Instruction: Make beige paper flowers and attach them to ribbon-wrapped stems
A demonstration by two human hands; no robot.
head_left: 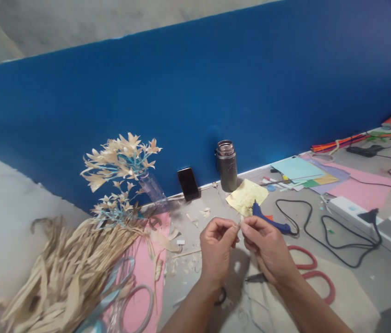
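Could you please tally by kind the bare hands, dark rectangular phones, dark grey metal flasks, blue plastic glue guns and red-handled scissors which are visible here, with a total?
Bare left hand and bare right hand: 2
Dark rectangular phone: 1
Dark grey metal flask: 1
Blue plastic glue gun: 1
Pair of red-handled scissors: 1
Total: 6
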